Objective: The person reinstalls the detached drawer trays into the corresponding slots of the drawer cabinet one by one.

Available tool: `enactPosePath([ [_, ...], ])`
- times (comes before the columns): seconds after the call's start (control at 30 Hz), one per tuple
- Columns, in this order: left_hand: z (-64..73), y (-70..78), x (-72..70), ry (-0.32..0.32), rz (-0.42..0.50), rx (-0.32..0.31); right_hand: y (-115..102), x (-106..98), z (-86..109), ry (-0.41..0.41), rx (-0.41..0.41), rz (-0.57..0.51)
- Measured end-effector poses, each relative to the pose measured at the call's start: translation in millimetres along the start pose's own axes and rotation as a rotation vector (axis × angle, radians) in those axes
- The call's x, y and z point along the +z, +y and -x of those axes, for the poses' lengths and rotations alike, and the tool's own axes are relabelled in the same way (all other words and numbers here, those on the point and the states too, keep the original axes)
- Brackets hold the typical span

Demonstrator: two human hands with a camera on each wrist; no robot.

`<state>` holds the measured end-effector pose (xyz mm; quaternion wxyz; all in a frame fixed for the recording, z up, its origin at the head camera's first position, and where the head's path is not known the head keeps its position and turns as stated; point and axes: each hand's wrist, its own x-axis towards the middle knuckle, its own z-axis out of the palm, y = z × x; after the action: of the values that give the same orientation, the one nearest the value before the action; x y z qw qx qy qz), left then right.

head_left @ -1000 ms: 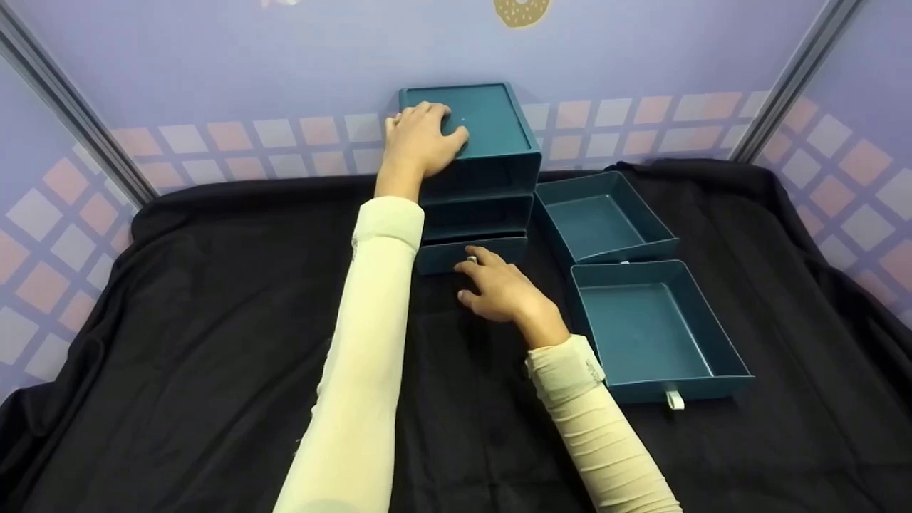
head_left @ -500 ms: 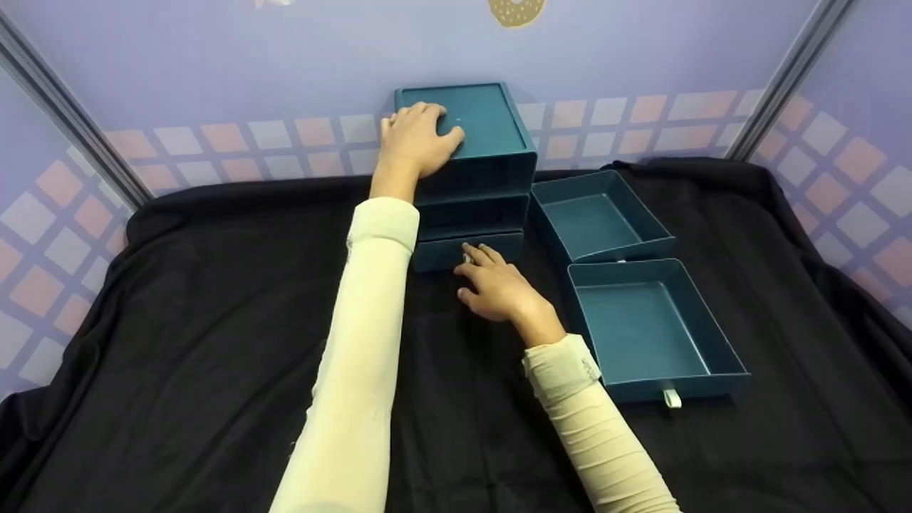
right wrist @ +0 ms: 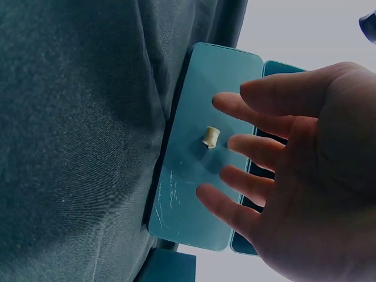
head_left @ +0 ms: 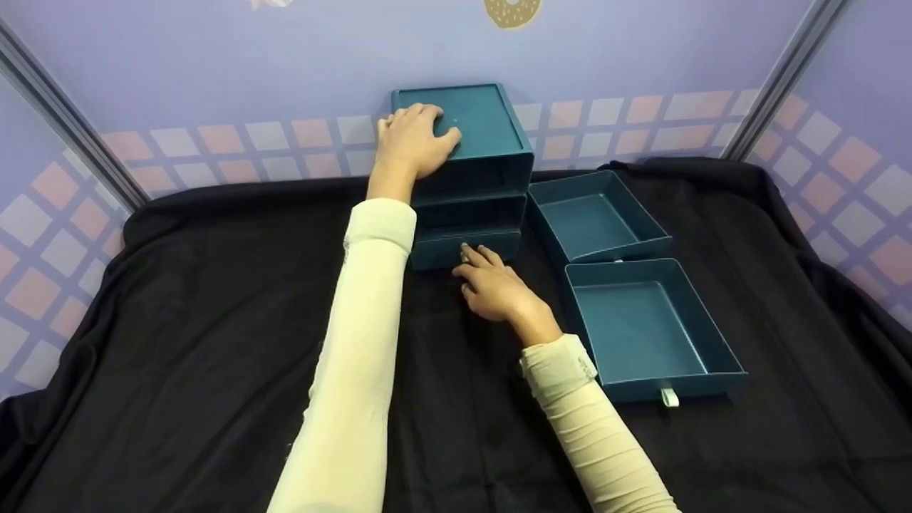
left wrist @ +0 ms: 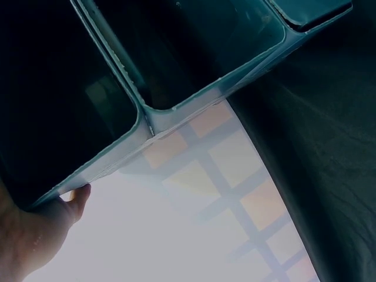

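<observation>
A teal drawer cabinet (head_left: 484, 125) stands against the back wall, its upper two slots without drawers. My left hand (head_left: 413, 142) rests on its top near the left edge, thumb spread to the right. In the left wrist view, a finger of that hand shows along the cabinet's side. The bottom drawer (head_left: 436, 254) sits in the lowest slot, its front about level with the frame. Close at this front is my right hand (head_left: 491, 285), fingers extended. In the right wrist view, a small pale pull tab (right wrist: 211, 137) sticks out of the drawer front, just past the fingertips.
To the cabinet's right lie two loose teal drawers, a rear drawer (head_left: 595, 217) and a front drawer (head_left: 638, 328) with a pale tab (head_left: 670, 397). Black cloth (head_left: 235, 342) covers the table. Patterned panels (head_left: 299, 78) stand at the back and sides.
The bottom drawer has slid inward, and the gap above its front has closed. The right hand moved slightly forward with it. The left hand has stayed on the cabinet top.
</observation>
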<state>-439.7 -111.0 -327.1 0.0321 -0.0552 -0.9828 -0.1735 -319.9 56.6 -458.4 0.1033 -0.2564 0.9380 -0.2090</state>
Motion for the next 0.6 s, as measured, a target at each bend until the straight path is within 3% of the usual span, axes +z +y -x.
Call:
enactPosePath([
  [0.6,-2.0,0.2,1.1,-0.013,0.004,0.018,6.1,0.9,-2.8,0.021,0.029,-0.012],
])
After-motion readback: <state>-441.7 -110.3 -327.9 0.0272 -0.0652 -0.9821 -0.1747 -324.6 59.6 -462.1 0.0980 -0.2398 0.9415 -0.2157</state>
